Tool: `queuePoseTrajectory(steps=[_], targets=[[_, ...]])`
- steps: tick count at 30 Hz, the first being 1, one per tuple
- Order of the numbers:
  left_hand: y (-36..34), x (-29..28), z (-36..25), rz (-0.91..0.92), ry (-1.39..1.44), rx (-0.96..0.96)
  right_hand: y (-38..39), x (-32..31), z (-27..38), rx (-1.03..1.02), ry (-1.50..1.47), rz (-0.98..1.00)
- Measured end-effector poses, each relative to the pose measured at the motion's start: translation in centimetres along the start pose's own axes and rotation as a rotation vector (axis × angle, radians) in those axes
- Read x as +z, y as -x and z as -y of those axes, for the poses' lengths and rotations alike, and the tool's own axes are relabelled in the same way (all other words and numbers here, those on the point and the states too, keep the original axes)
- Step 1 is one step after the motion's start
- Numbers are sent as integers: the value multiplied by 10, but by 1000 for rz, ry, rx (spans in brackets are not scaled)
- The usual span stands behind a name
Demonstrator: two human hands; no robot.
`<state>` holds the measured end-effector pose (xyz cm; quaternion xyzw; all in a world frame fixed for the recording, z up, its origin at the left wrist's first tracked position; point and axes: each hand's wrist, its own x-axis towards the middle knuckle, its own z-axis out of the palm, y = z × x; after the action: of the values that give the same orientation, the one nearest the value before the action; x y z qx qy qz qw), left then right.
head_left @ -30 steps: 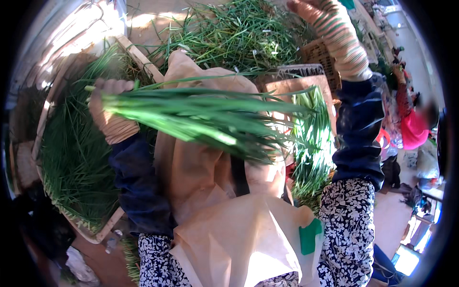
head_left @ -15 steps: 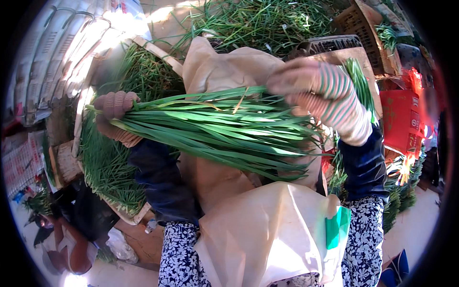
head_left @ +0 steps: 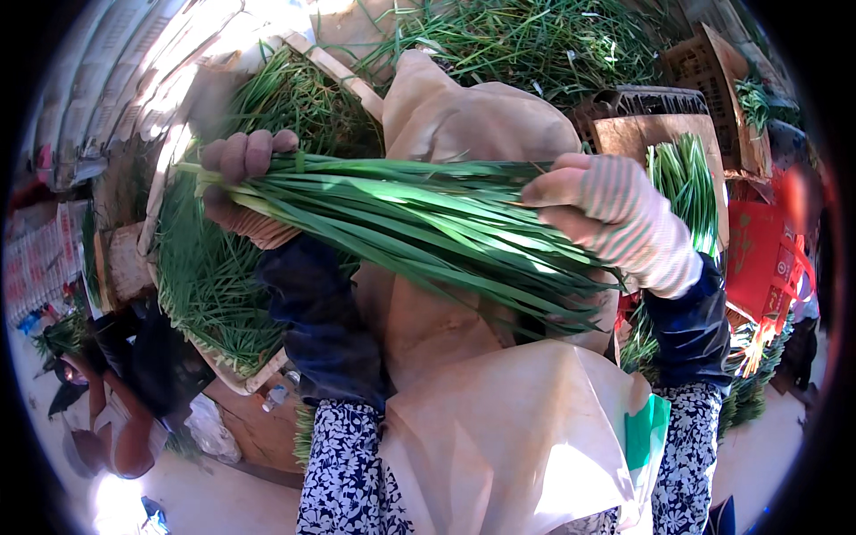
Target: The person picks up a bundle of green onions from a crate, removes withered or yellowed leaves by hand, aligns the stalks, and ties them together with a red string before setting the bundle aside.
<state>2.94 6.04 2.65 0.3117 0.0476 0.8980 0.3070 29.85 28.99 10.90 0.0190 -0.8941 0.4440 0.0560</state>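
Note:
A thick bunch of long green chive-like leaves [head_left: 410, 223] lies across the middle of the head view, held level over my lap. My left hand [head_left: 239, 183], in a knitted glove, is closed around the cut ends of the bunch at the left. My right hand [head_left: 615, 218], in a striped knitted glove, grips the leaves further along at the right, with the leaf tips spreading below it. Both forearms wear dark blue sleeve covers over a flowered top. A tan apron [head_left: 481, 419] covers my front under the bunch.
A shallow tray [head_left: 227, 374] full of loose green leaves sits at my left. A big heap of the same greens [head_left: 535, 40] lies ahead. Brown crates [head_left: 704, 67] and a smaller upright bunch [head_left: 687, 183] stand at the right, beside a red bag [head_left: 758, 259].
My right hand came down from high at the upper right and closed on the bunch. The left hand kept its hold on the cut ends.

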Motion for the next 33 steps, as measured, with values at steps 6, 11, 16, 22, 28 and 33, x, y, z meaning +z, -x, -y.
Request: queuePoseTrajectory(steps=[6,11,16,22,28,33], targets=[[6,-10,2,3,-59,38,7,-35,11,220,-102,-64],[8,-17,1,84,4,34,-11,-67,-29,401,118,-676],[11,-8,-5,58,-29,42,-54,-37,8,70,280,-413],[3,-2,11,31,-42,32,-99,46,50,-159,193,-76],[29,19,4,-596,-258,-84,-91,104,47,-120,297,-111],[57,44,16,-785,-308,-164,-75,114,45,-176,290,-35]])
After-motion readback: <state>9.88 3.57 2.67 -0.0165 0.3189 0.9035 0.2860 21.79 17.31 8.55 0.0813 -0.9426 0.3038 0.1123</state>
